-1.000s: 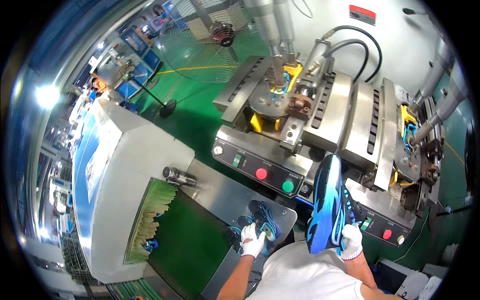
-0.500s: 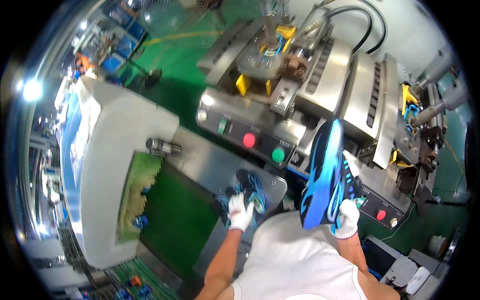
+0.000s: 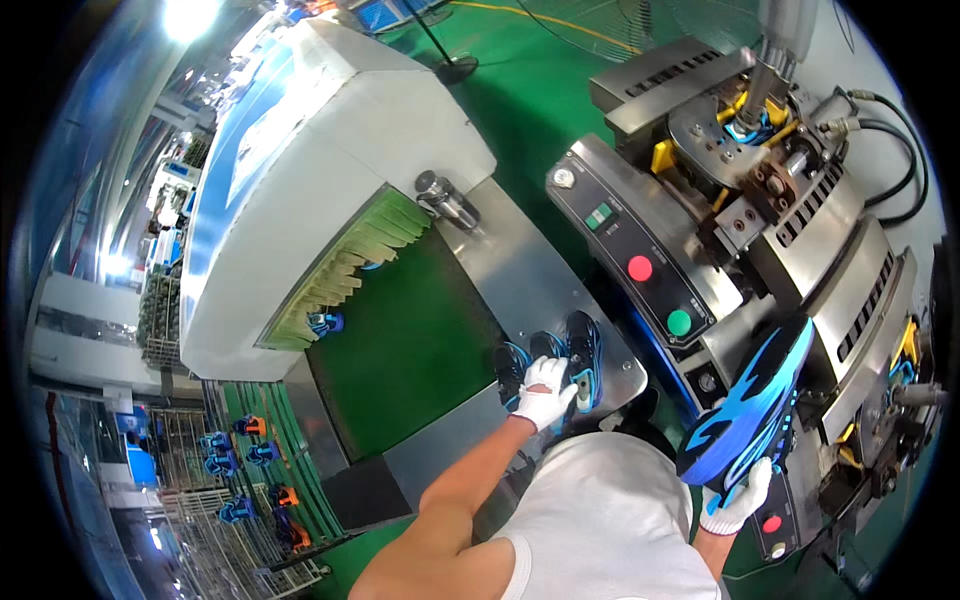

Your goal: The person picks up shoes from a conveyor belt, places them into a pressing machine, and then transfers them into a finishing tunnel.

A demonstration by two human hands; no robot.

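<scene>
Three black and blue sports shoes stand close together on the metal ledge: a left shoe (image 3: 510, 372), a middle shoe (image 3: 547, 346) and a right shoe (image 3: 583, 362). My left hand (image 3: 545, 392), in a white glove, is closed on the near end of the middle shoe, its thumb by the right one. Part of that grip is hidden under the glove. My right hand (image 3: 740, 497), also gloved, grips another sports shoe (image 3: 750, 410) by its near end. That shoe is raised and tilted, its blue and black sole facing up.
A green conveyor belt (image 3: 405, 350) runs under a white machine hood (image 3: 330, 160) with a fringed curtain (image 3: 350, 270). A metal flask (image 3: 447, 200) sits beside it. At right stands a press machine (image 3: 740, 200) with a button panel (image 3: 640, 250). A rack (image 3: 200, 480) holds several shoes.
My view has turned, so the press sits further right and more of the belt and rack shows. The raised shoe has tilted to the right in my right hand. My left hand stays at the shoes.
</scene>
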